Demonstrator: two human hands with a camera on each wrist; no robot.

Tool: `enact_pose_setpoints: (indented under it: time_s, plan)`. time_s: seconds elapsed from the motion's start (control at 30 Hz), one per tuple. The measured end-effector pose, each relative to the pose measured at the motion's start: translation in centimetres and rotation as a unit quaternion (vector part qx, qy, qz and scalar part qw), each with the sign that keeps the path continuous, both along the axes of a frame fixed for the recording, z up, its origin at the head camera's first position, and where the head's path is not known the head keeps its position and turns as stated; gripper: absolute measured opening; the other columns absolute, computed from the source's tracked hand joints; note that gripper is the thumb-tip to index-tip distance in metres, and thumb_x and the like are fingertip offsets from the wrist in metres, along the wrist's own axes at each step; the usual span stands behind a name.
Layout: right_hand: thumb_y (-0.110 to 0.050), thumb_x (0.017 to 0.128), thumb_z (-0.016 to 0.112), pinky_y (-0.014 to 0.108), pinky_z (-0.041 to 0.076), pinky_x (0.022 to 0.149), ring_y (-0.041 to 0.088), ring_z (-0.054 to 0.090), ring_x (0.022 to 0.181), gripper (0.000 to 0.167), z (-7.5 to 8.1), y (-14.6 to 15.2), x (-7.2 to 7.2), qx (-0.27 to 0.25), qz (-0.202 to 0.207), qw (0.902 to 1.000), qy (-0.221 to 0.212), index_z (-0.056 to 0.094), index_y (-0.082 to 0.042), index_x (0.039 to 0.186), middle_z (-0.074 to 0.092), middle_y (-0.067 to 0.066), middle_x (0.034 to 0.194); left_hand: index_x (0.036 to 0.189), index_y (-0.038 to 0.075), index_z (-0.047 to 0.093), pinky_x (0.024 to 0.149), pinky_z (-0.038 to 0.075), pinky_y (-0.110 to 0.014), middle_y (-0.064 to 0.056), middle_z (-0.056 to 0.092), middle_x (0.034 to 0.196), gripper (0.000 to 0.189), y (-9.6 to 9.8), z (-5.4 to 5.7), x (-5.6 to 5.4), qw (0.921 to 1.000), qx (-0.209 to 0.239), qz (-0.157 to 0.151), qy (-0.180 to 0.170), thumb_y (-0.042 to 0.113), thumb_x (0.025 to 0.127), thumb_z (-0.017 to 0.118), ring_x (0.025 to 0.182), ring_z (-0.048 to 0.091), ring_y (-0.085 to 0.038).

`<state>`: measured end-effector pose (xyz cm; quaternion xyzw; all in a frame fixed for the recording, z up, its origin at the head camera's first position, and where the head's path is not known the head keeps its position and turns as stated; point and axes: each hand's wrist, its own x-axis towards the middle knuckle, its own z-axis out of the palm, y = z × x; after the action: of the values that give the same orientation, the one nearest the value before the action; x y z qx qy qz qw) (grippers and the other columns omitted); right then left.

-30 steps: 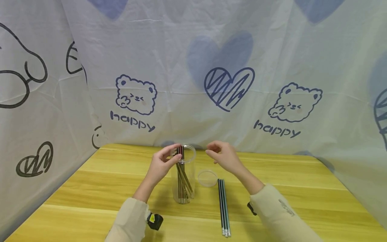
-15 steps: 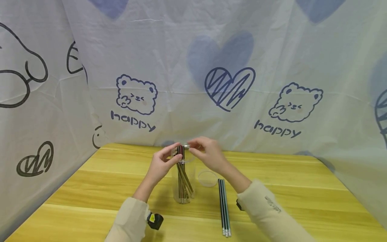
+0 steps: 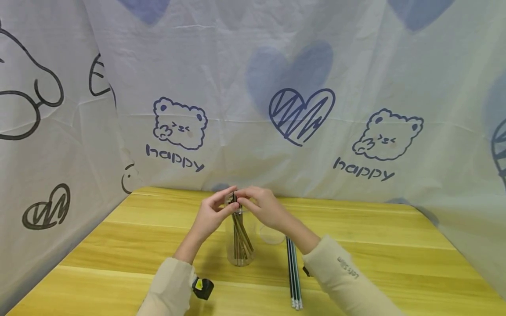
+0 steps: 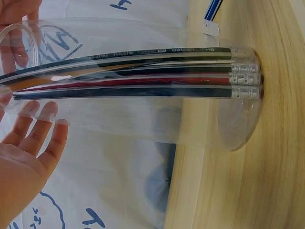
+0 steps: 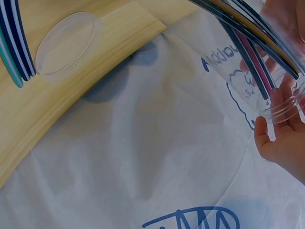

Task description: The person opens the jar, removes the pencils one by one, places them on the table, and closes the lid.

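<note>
One tall, clear plastic cylindrical jar (image 4: pixel 143 119) stands upright on the yellow wood-grained desk (image 3: pixel 130 259), its mouth between both hands. The left hand (image 3: pixel 209 216) has its fingers and thumb curled round the rim; the right hand (image 3: pixel 268 209) has its fingers at the opening, and whether they pinch anything I cannot tell. For work at this mouth, a light, steady left hold seems best, since squeezing could flex the thin wall and a sideways pull might tip it. The right fingers would do well to move along the pencils' length, clear of the rim.

Inside, the slim, glossy dark and red striped pencils (image 4: pixel 167 80) lean together, silver ferrules down at the base. A flat, round, clear lid (image 5: pixel 69 45) lies just beside the jar, near some dark-blue and teal pencils (image 3: pixel 294 272) lying side by side.
</note>
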<state>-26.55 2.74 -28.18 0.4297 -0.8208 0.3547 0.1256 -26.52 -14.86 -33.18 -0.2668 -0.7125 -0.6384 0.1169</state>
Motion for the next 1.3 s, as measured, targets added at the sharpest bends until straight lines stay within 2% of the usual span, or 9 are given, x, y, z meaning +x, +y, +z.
enact_pose_setpoints:
  time_s: [0.13,0.3,0.53,0.63,0.8,0.9,1.3]
  plan:
    - [-0.012,0.094,0.045,0.039,0.043,0.086,0.026,0.051,0.105,0.030,-0.1,-0.1,0.1,0.037,-0.002,0.9993,0.003,0.056,0.002,0.118,0.057,0.014,0.115,0.129,0.000,0.044,0.078,0.049,-0.029,-0.021,0.049,0.123,0.046,0.0,-0.1,-0.1,1.0000,0.002,-0.005,0.003,0.004,0.086,0.058,0.095,0.058,-0.026]
    - [-0.014,0.095,0.042,0.045,0.039,0.088,0.027,0.050,0.106,0.031,-0.1,-0.3,0.1,0.071,-0.015,0.9971,0.023,0.055,0.000,0.120,0.057,0.012,0.116,0.129,0.000,0.044,0.079,0.049,-0.030,-0.021,0.050,0.121,0.046,0.0,-0.1,-0.1,1.0000,0.006,-0.007,0.001,0.005,0.086,0.058,0.094,0.059,-0.023]
    - [-0.017,0.097,0.037,0.054,0.029,0.093,0.029,0.044,0.111,0.034,0.0,-0.4,0.2,0.104,-0.019,0.9944,-0.004,0.051,-0.003,0.125,0.054,0.011,0.121,0.129,0.000,0.044,0.080,0.048,-0.031,-0.023,0.050,0.120,0.047,0.0,-0.2,-0.2,0.9999,0.011,-0.012,-0.003,0.007,0.086,0.059,0.096,0.057,-0.030]
    - [-0.017,0.097,0.038,0.050,0.033,0.090,0.028,0.046,0.107,0.034,0.1,-0.4,0.2,0.099,-0.015,0.9948,-0.016,0.052,-0.003,0.124,0.056,0.010,0.118,0.130,0.000,0.044,0.079,0.048,-0.031,-0.022,0.051,0.120,0.047,0.0,-0.2,-0.2,0.9999,0.008,-0.011,-0.002,0.009,0.086,0.059,0.096,0.057,-0.030]
    - [-0.015,0.096,0.041,0.034,0.044,0.078,0.022,0.052,0.095,0.030,0.4,-0.1,0.4,0.070,0.003,0.9962,-0.051,0.057,-0.001,0.117,0.060,0.010,0.107,0.130,0.001,0.044,0.078,0.049,-0.031,-0.021,0.052,0.118,0.047,0.0,-0.2,-0.2,0.9999,0.005,-0.008,-0.009,0.009,0.086,0.059,0.094,0.058,-0.029]
    - [-0.014,0.095,0.042,0.028,0.046,0.078,0.022,0.054,0.096,0.029,0.6,0.1,0.5,0.059,0.017,0.9959,-0.066,0.058,0.002,0.114,0.060,0.011,0.107,0.130,0.002,0.045,0.079,0.049,-0.030,-0.020,0.053,0.118,0.046,0.0,-0.2,-0.2,0.9999,0.005,-0.006,-0.015,0.007,0.086,0.059,0.095,0.058,-0.028]
    - [-0.012,0.091,0.051,0.029,0.047,0.080,0.023,0.057,0.099,0.028,1.0,0.8,0.3,0.033,0.043,0.9932,-0.103,0.059,0.005,0.113,0.060,0.015,0.109,0.130,0.002,0.044,0.078,0.049,-0.031,-0.020,0.053,0.119,0.047,0.0,-0.3,-0.3,1.0000,0.001,-0.004,-0.005,0.010,0.086,0.059,0.095,0.058,-0.026]
